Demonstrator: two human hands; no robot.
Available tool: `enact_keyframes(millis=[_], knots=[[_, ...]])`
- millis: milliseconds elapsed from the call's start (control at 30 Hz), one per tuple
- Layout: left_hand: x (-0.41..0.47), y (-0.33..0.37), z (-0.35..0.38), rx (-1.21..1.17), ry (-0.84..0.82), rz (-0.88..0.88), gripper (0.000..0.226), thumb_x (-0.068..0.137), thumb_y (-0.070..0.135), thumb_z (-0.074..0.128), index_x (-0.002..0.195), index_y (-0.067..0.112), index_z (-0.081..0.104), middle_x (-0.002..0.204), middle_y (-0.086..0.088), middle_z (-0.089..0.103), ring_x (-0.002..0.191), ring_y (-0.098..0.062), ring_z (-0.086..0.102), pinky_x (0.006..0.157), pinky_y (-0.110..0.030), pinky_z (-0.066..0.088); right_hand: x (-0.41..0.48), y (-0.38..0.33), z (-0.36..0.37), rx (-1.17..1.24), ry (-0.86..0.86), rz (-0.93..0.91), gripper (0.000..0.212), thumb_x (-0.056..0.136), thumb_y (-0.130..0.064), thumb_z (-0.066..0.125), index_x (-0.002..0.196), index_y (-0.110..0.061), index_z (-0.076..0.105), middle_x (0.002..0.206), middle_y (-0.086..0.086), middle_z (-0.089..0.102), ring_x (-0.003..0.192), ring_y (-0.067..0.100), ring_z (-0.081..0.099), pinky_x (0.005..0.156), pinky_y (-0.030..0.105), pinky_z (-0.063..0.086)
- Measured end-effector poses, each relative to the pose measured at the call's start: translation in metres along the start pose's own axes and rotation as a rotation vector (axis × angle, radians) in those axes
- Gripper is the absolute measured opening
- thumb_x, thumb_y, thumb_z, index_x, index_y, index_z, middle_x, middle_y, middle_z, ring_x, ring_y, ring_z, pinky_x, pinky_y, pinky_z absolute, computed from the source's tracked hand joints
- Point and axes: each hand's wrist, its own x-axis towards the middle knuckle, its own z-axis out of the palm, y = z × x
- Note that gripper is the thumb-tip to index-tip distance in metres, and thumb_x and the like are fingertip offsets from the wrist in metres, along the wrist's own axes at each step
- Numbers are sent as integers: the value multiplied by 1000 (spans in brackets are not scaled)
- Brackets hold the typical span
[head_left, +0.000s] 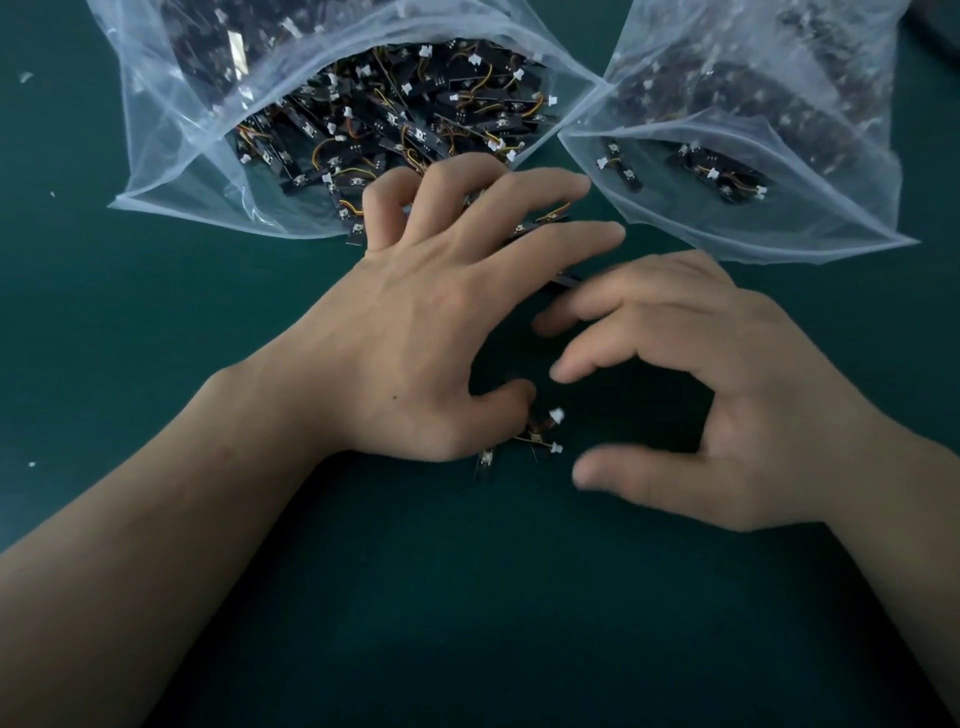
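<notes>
Green mat (156, 322) covers the work surface. Second clear zip bag (810, 78), upper right, mouth open, with a few black wired modules (722, 174) near its opening. White scrap (25, 77) far left.

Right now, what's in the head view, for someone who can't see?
The left hand spreads over wired boards on a green table, the right hand open beside it. Behind, a clear bag and a second bag hold more.

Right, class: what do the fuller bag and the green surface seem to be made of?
The fuller bag: thin clear plastic film, glossy, see-through and creased. The green surface: matte, glare-free; perhaps a rubber or vinyl mat, hard to tell.
</notes>
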Motion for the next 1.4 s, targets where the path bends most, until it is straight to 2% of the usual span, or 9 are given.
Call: enact_keyframes(millis=[67,100,267,433,600,833,1000,1167,1400], knots=[[0,0,0,-1,-3,-3,89,72,49,61,157,30,43,164,9,32,147,-28,26,115,-55,18,1,0,-1,-28,-46,-10,51,77,-54,85,113,-19,71,126,-5,67,124,15,61,109,49,40],[0,0,1,-1,-2,-2,88,72,50,61,157,30,43,164,9,32,147,-28,26,115,-54,18,1,0,0,-37,-54,-19,50,76,-51,88,112,-20,71,124,-5,67,121,14,62,107,47,41],[0,0,1,26,13,19,83,76,50,65,155,29,47,163,6,35,146,-29,30,111,-52,20,2,-3,5,-9,-63,-48,22,84,-29,88,102,-22,79,115,-5,68,100,14,63,89,41,47],[1,1,0,29,-7,12,85,73,50,61,154,30,47,163,7,35,146,-29,28,114,-53,19,1,-1,5,-51,-84,-25,8,90,-30,82,92,-22,83,101,-6,68,88,15,61,80,38,50],[0,1,-1,13,-19,0,86,72,51,60,155,31,46,163,9,34,146,-27,26,115,-51,16,1,-4,6,-105,-96,1,12,95,-32,76,90,-23,81,94,-10,65,79,15,60,70,39,50],[1,0,1,4,-6,10,86,72,49,64,154,31,47,162,9,36,146,-26,29,114,-52,19,2,-10,7,-117,-100,29,12,93,-24,67,82,-21,71,87,-11,66,65,18,57,54,39,47],[1,-1,2,-4,3,8,85,73,51,66,154,31,49,161,11,38,145,-25,30,113,-48,18,0,-12,4,-118,-145,22,15,89,-40,76,94,-26,76,91,-13,62,68,13,57,54,38,47],[1,0,2,-6,-5,7,85,71,51,60,153,30,49,160,11,39,145,-25,30,112,-48,18,0,-9,5,-121,-113,24,8,92,-31,77,87,-26,81,82,-12,63,66,13,56,53,38,46],[1,0,2,12,-8,32,79,75,49,67,151,30,52,159,11,41,144,-26,32,114,-55,20,2,-11,11,-130,-89,15,12,94,-25,69,84,-21,73,83,-9,62,66,14,54,53,39,47]])
